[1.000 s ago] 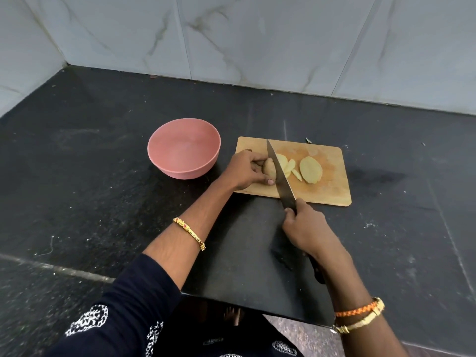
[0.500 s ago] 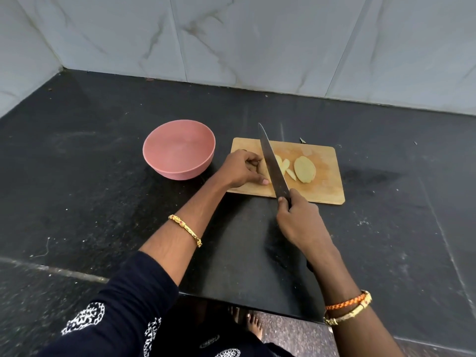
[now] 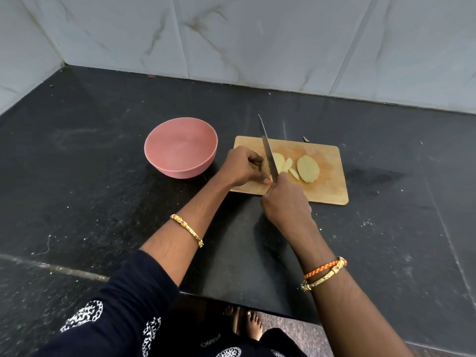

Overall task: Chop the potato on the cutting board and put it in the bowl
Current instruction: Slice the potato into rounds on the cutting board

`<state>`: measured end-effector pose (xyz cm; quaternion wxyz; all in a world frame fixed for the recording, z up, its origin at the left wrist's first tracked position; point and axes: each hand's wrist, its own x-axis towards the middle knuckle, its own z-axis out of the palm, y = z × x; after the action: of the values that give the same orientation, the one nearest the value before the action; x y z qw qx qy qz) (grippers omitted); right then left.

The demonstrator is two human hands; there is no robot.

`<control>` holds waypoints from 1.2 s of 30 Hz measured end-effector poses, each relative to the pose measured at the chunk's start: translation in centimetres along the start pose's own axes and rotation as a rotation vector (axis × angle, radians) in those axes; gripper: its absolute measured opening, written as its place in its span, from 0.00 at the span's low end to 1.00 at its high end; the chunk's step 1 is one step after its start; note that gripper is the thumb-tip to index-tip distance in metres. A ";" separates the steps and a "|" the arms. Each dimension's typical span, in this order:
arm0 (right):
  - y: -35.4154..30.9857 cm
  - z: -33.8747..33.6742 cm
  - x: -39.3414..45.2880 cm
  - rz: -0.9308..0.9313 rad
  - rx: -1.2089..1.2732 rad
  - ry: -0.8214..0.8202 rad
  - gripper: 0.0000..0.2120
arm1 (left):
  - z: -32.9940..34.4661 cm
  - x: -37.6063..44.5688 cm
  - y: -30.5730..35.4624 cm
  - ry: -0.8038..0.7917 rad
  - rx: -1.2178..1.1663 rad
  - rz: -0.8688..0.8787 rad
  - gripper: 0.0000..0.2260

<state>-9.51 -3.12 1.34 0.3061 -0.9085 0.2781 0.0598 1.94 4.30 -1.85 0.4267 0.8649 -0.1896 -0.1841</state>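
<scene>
From the head camera, you stand at a dark stone counter (image 3: 103, 176), mid-cut on a potato (image 3: 265, 166) pinned at the left end of the wooden cutting board (image 3: 327, 186). Your left hand (image 3: 242, 166) clamps over the uncut part, fingers curled, thumb stretched along the board edge toward the blade. Your right hand (image 3: 286, 202) is clenched around the handle of the knife (image 3: 269, 150), which it hides entirely; the blade slants up and away, tip raised above the far edge of the board, heel down against the potato.

The risk sits at that thumb: its tip lies just beside the blade's heel, and a slip off the rounded potato would likely carry the edge straight into it. The remaining piece looks short, so your hold has little to press on, and it may roll under the cut. Slices (image 3: 307, 168) already lie loose to the right of the blade, near the board's middle; a hurried sweep could push them off the near edge.

The pink bowl (image 3: 180, 148) waits empty just left of the board, close beside your left wrist. Both forearms reach forward from low in the frame and converge at the board, your left elbow bent outward, your right arm running nearly straight behind the knife.
</scene>
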 end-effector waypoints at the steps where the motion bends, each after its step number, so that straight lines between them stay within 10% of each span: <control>1: -0.1 -0.1 0.1 0.006 -0.002 -0.005 0.10 | 0.0 0.0 0.1 0.001 0.005 0.001 0.25; 36: 3.7 -2.4 -3.9 0.030 0.138 -0.098 0.08 | 0.0 0.0 0.0 -0.078 -0.023 -0.042 0.29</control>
<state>-14.95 -5.13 2.37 0.3802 -0.8770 0.2800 0.0894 1.89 4.29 -1.81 0.4250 0.8559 -0.1856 -0.2291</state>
